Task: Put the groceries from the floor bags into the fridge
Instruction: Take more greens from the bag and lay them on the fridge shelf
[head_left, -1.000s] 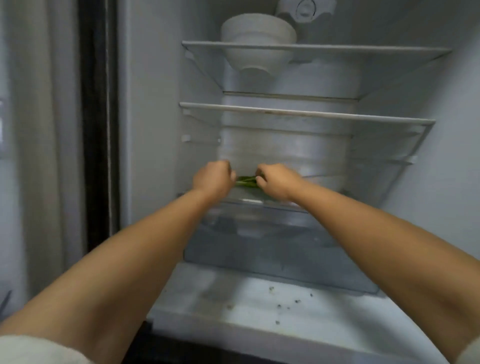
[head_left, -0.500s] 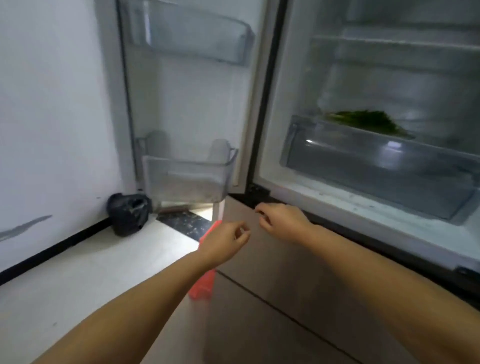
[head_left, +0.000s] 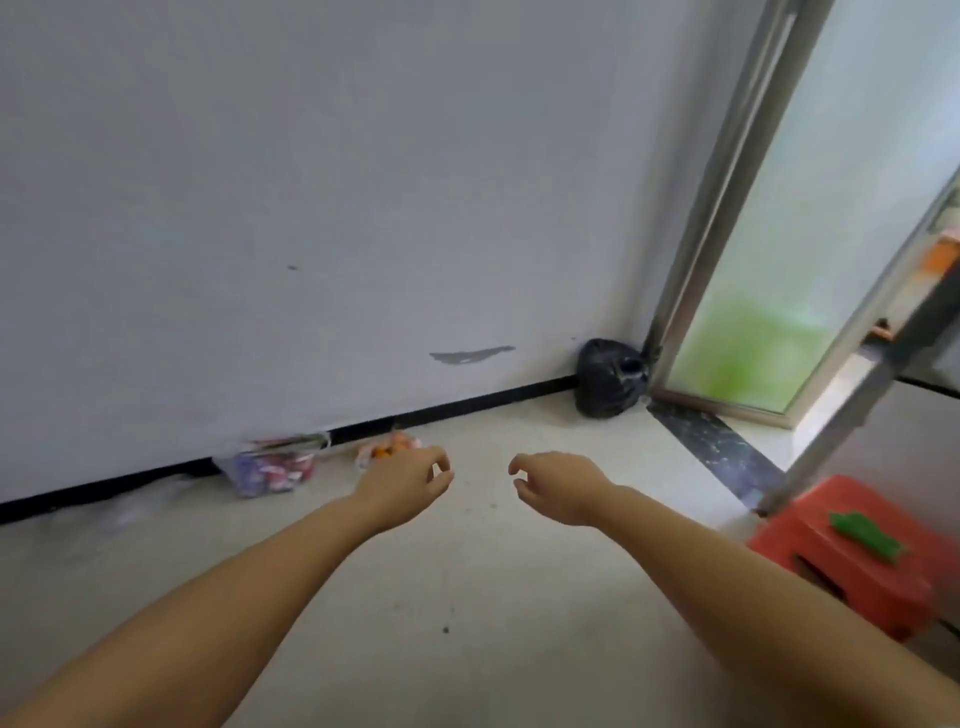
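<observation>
Two hands reach out over the floor, and both are empty. The left hand has its fingers loosely curled and holds nothing. The right hand is the same, loose and holding nothing.

The groceries sit in bags on the floor, right against the wall. One clear bag has red and blue packs in it. Just beside it, a smaller bag has something orange inside, maybe fruit, but it is too blurry to tell. The left hand is very near this smaller bag. A black bag sits in the corner, well apart from the other two. I cannot tell if it holds food or trash.

The fridge is not in clear view here. A red stool stands on the right with something green on top.

The step now looks like going to get the next thing from a bag. To do it well, the person should bend down close first, not grab from far away. The small bag is nearest, so it makes sense to start there. One hand can hold the bag open while the other lifts the food out. Soft fruit needs a gentle hold, not a squeeze. Thin bags can rip, so it is safer to lift from under than to pull the top.
</observation>
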